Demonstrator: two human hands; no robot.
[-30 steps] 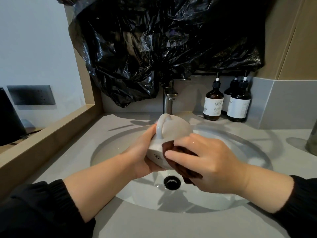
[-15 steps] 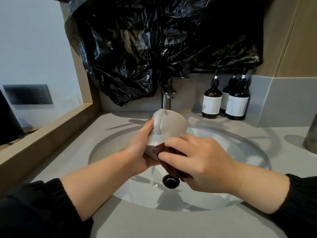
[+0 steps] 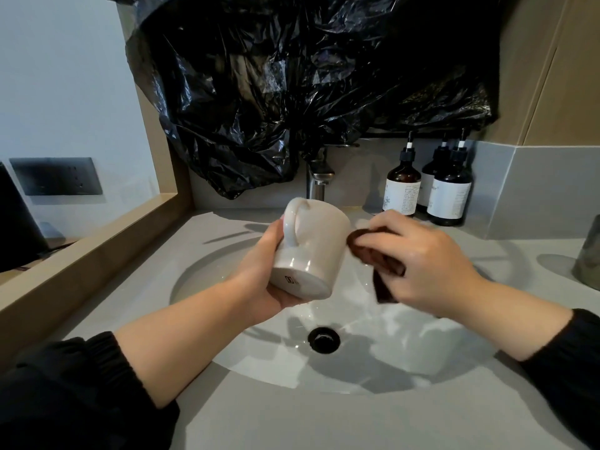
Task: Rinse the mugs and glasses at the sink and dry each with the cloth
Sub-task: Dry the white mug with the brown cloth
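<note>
Nearest: black sleeves at the bottom corners, forearms reaching over the grey counter [image 3: 292, 423]. Below the hands is the white sink [image 3: 406, 362], wet, with the dark drain [image 3: 323, 340] open.

Over the bowl, the left hand [image 3: 259, 287] cradles the mug [image 3: 311, 251] from below and left. The palm is under the lower wall, the fingers curl round the far side, and the thumb is up by the handle. The mug is off the sink, held in the air and tipped. Its base, with a small stamp, faces back toward the person and down. Its mouth points away toward the tap [image 3: 318, 180], so the long axis runs near-low to far-high. The handle sits on the upper left.

The right hand [image 3: 422, 264] is just right of the mug, fingers bunched round a dark brown cloth [image 3: 380, 258], with a tail hanging below the palm. The front edge of the cloth touches the mug's right wall, up near the rim end. That is the relation that counts: the cloth lies to the mug's right, side-on to its axis. The next wipe, I judge, runs along or round that wall, or into the mouth. The right hand does the wiping, the left only turns.

Against half a second back: the right hand then covered the base end, in front of the mug. It has since slid out to the right and the base is bare.

Farther: three brown pump bottles [image 3: 402, 190] at the back right, a grey thing [image 3: 589, 254] at the right edge, and a black plastic bag [image 3: 292, 76] hanging over the tap.
</note>
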